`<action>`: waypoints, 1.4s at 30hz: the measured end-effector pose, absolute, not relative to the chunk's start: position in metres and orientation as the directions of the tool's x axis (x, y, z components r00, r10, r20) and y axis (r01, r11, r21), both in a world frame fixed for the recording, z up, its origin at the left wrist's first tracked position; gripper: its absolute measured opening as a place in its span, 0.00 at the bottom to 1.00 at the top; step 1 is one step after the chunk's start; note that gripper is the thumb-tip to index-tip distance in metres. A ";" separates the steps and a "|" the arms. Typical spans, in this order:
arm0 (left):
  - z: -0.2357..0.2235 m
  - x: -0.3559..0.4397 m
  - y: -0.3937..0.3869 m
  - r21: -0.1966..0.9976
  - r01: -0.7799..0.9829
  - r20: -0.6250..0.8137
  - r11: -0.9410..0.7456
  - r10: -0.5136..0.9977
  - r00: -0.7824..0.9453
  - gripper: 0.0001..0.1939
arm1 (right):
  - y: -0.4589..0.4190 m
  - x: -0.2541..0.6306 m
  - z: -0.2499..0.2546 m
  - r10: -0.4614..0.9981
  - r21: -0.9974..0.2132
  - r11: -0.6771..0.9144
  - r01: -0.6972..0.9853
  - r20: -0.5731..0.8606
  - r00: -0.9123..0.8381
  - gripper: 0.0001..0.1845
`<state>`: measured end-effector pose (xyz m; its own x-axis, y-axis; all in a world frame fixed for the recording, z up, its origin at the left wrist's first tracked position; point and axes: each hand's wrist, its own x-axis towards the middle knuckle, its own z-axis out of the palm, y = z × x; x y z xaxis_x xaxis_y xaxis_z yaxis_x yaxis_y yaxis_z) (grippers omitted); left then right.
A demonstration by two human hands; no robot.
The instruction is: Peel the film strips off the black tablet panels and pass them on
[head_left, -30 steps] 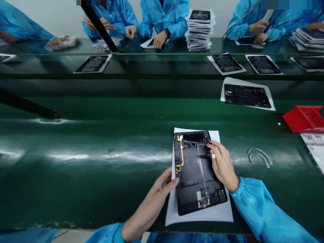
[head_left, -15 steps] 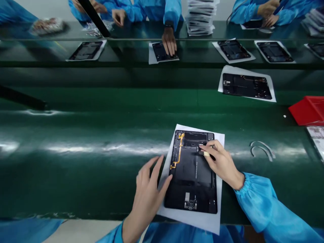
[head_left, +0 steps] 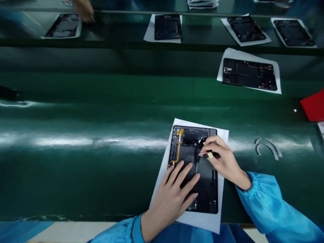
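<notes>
A black tablet housing [head_left: 208, 189] lies on a white paper sheet [head_left: 205, 222] in front of me. An orange flex cable [head_left: 179, 148] runs along its upper left side. My left hand [head_left: 170, 197] rests flat across the lower left of the housing, fingers spread, covering part of the small circuit board at the bottom. Over the upper right of the housing, my right hand [head_left: 224, 157] pinches a small black-and-cream piece [head_left: 210, 155]; its exact kind is unclear. The fingertips are close to the housing surface, and I cannot tell whether they touch it.
Another tablet housing [head_left: 249, 74] on paper lies farther back. Behind it, a shelf holds several more, including one housing [head_left: 168, 27] on paper. Curved grey strips [head_left: 268, 147] lie right of my work. A red bin [head_left: 314, 105] stands at the right edge. Another person's hand [head_left: 84, 10] is at top left.
My left hand has moved from beside the housing onto it. My right hand still pinches the small piece, slightly lower. The view has tilted down; the co-worker's hand has left the middle shelf housing.
</notes>
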<state>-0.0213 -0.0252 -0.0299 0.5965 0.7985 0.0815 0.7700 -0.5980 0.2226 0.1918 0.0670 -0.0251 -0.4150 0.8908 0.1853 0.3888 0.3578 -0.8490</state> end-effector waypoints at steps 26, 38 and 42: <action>-0.031 -0.021 -0.024 0.278 0.741 0.100 -0.611 0.785 0.611 0.25 | 0.072 0.178 -0.040 0.919 -0.655 0.385 0.650 0.206 -0.337 0.12; -0.018 -0.011 0.000 0.328 0.725 0.034 -0.605 0.775 0.631 0.31 | 0.071 0.180 -0.045 0.914 -0.693 0.401 0.599 0.257 -0.314 0.20; -0.021 -0.001 0.021 0.403 0.748 -0.011 -0.527 0.815 0.580 0.26 | 0.070 0.178 -0.041 0.915 -0.778 0.403 0.482 0.348 -0.204 0.08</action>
<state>-0.0007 0.0209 -0.0207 0.5795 0.8149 -0.0109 0.7485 -0.5269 0.4027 0.1779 0.0704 -0.0412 -0.2041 0.9150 0.3479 0.4816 0.4033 -0.7781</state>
